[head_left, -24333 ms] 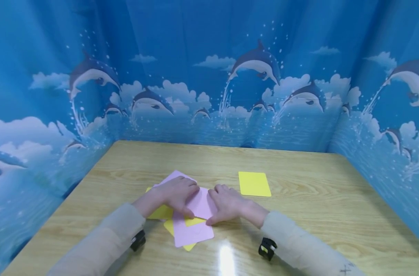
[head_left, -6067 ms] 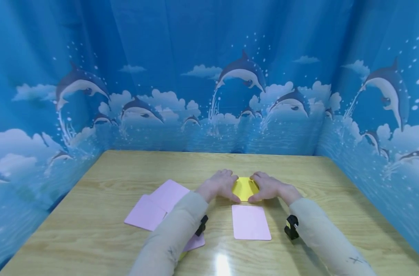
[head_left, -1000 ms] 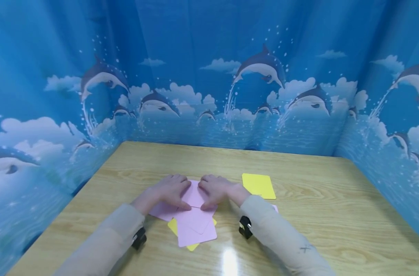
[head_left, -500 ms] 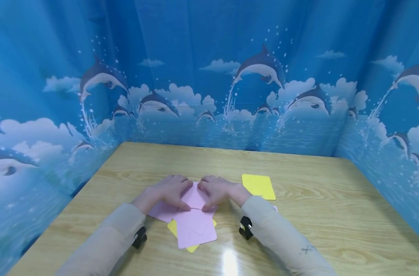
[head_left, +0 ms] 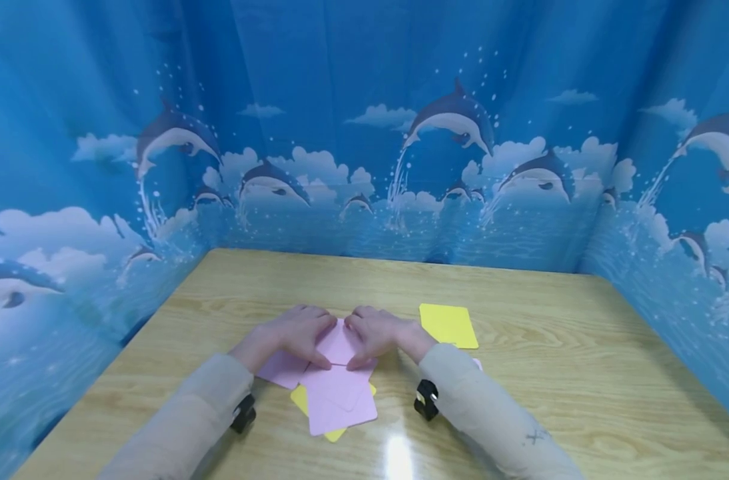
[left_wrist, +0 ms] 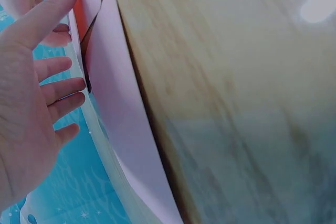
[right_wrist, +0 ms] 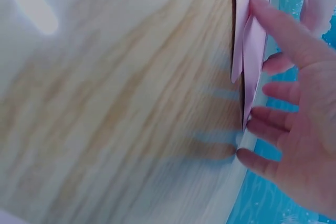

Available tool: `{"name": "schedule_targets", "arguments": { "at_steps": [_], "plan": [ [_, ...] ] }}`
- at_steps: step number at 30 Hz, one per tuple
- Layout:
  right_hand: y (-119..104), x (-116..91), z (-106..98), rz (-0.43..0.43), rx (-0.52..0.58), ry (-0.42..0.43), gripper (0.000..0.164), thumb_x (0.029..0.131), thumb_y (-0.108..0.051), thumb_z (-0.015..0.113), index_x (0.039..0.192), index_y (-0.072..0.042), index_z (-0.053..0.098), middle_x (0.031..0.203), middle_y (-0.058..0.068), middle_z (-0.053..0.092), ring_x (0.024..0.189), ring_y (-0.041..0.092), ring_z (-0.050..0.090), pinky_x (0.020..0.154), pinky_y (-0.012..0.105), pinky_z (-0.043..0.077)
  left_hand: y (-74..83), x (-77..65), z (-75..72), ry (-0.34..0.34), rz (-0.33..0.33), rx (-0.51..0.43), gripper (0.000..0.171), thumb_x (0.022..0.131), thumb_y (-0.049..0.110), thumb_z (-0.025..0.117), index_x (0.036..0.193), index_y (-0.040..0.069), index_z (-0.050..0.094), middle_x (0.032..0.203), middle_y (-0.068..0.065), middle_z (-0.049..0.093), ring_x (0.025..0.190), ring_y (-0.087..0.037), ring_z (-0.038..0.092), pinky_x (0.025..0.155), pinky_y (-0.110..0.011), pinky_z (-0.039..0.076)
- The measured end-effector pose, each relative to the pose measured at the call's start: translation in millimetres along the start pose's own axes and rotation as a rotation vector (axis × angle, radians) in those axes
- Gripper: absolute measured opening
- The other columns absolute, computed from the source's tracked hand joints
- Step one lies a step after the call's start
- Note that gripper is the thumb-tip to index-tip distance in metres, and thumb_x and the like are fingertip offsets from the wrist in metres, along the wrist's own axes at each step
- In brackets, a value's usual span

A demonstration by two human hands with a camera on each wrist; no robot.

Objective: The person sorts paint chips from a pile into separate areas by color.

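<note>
Several pink cards lie overlapped on the table. My left hand (head_left: 297, 335) and right hand (head_left: 378, 335) face each other over one pink card (head_left: 337, 345), thumbs at its near edge and fingers toward its far edge. In front of it lies another pink card (head_left: 342, 407), with a yellow card (head_left: 300, 399) poking out beneath. Partly under my left hand is a further pink card (head_left: 280, 371). The left wrist view shows my thumb on a card with a red-orange side. In the right wrist view my thumb (right_wrist: 273, 17) touches a pink card (right_wrist: 255, 61).
A yellow card (head_left: 448, 325) lies apart, to the right of my right hand. Just past my right sleeve (head_left: 466, 387) shows the corner of a pink card (head_left: 478, 363). Blue dolphin-print curtains (head_left: 364, 220) close in the wooden table (head_left: 556, 373) at the back and sides.
Since about six seconds ago, both hands have moved left from the lone yellow card to the pink cards. Over the last second they have stayed almost still around the same pink card.
</note>
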State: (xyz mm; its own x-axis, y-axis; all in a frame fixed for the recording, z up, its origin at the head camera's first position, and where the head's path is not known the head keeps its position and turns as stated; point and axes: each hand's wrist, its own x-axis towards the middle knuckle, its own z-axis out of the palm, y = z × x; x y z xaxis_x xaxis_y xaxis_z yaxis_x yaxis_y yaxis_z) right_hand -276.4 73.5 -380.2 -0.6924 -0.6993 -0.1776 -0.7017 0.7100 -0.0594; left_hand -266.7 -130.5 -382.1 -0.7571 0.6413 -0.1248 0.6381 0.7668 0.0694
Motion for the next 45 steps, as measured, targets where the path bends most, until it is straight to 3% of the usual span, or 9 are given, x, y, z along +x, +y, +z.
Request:
{"name": "schedule_targets", "arguments": {
  "at_steps": [11, 23, 33, 40, 45],
  "plan": [
    [-4.4, 3.1, -1.9, 0.052, -0.012, -0.024, 0.088, 0.068, -0.057, 0.073, 0.133, -0.005, 0.046, 0.117, 0.008, 0.049, 0.099, 0.016, 0.046, 0.083, 0.029, 0.044, 2.1, 0.2, 0.3, 0.009, 0.015, 0.010, 0.085, 0.069, 0.062, 0.068, 0.132, 0.010, 0.047, 0.121, -0.005, 0.051, 0.114, -0.022, 0.045, 0.100, -0.040, 0.032],
    [-4.6, 1.3, 0.0, 0.051, 0.008, -0.032, 0.087, 0.067, -0.059, 0.072, 0.133, -0.010, 0.046, 0.117, 0.004, 0.048, 0.097, 0.014, 0.044, 0.080, 0.027, 0.043, 2.1, 0.9, 2.2, 0.008, 0.000, -0.061, 0.085, 0.067, 0.059, 0.071, 0.132, 0.010, 0.047, 0.121, -0.005, 0.051, 0.114, -0.022, 0.045, 0.100, -0.040, 0.033],
    [-1.2, 0.1, -3.0, 0.054, -0.013, -0.013, 0.090, 0.067, -0.060, 0.071, 0.135, -0.008, 0.043, 0.128, 0.007, 0.045, 0.112, 0.019, 0.044, 0.092, 0.036, 0.042, 1.0, 3.3, -4.2, 0.077, 0.068, -0.038, 0.086, 0.065, 0.057, 0.073, 0.127, 0.002, 0.050, 0.109, -0.009, 0.052, 0.096, -0.021, 0.049, 0.086, -0.036, 0.043],
    [3.0, -3.1, -7.5, 0.068, -0.028, 0.007, 0.092, 0.066, -0.060, 0.072, 0.136, -0.008, 0.041, 0.136, 0.010, 0.042, 0.122, 0.024, 0.040, 0.097, 0.042, 0.039, -0.1, 6.2, -8.0, 0.109, 0.057, -0.044, 0.085, 0.063, 0.061, 0.073, 0.124, 0.005, 0.052, 0.105, -0.006, 0.051, 0.090, -0.017, 0.047, 0.079, -0.032, 0.043],
    [6.8, -8.5, -9.7, 0.076, -0.015, 0.036, 0.088, 0.066, -0.059, 0.073, 0.132, -0.008, 0.045, 0.134, 0.009, 0.043, 0.120, 0.023, 0.041, 0.095, 0.040, 0.040, 1.1, 9.5, -9.4, 0.143, 0.065, -0.049, 0.081, 0.062, 0.061, 0.073, 0.120, 0.007, 0.055, 0.100, -0.004, 0.049, 0.085, -0.015, 0.045, 0.074, -0.030, 0.041]
  ]
}}
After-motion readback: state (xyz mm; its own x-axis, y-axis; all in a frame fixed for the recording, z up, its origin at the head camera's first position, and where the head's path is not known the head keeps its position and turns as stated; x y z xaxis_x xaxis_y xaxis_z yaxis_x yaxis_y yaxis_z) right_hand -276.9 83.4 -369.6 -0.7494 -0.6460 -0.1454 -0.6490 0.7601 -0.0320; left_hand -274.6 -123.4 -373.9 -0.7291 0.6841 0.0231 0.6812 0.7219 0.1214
